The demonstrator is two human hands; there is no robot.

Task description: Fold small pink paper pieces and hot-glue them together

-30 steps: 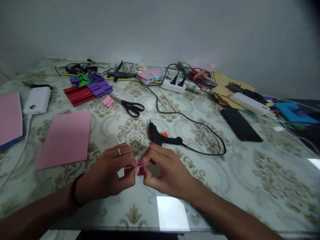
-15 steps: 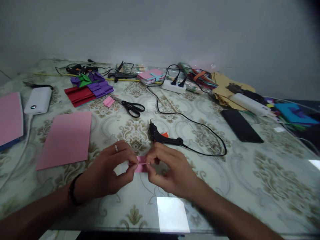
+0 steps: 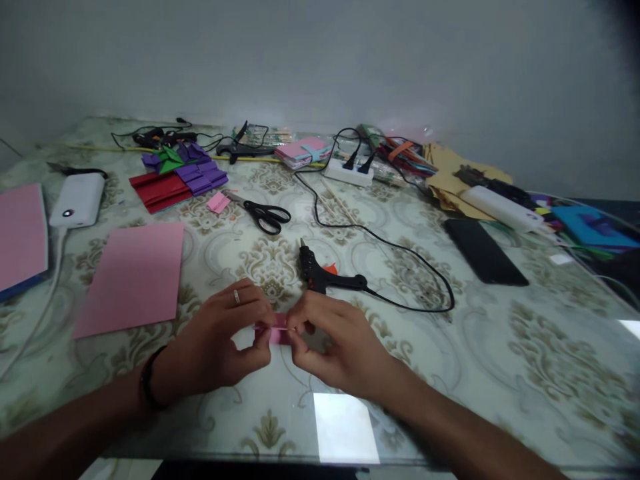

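Observation:
A small piece of pink paper (image 3: 280, 335) with a raised fold along its middle lies between my two hands, low over the table. My left hand (image 3: 227, 333), with a ring and a dark wristband, pinches the fold at its left end. At the right end, my right hand (image 3: 335, 337) pinches the same fold between thumb and fingers. The fingertips hide both ends of the paper. Just beyond my right hand lies a black glue gun (image 3: 327, 277), a scrap of orange paper (image 3: 331, 269) beside it.
A larger pink sheet (image 3: 135, 277) lies left of my hands, near a white power bank (image 3: 77, 200). Black scissors (image 3: 267, 217), folded purple paper (image 3: 203, 177) and a white power strip (image 3: 349, 173) sit farther back. A black phone (image 3: 485, 252) is at right.
My right hand has shifted slightly left along the fold, closer to my left hand. Both hands keep their pinch on the pink paper.

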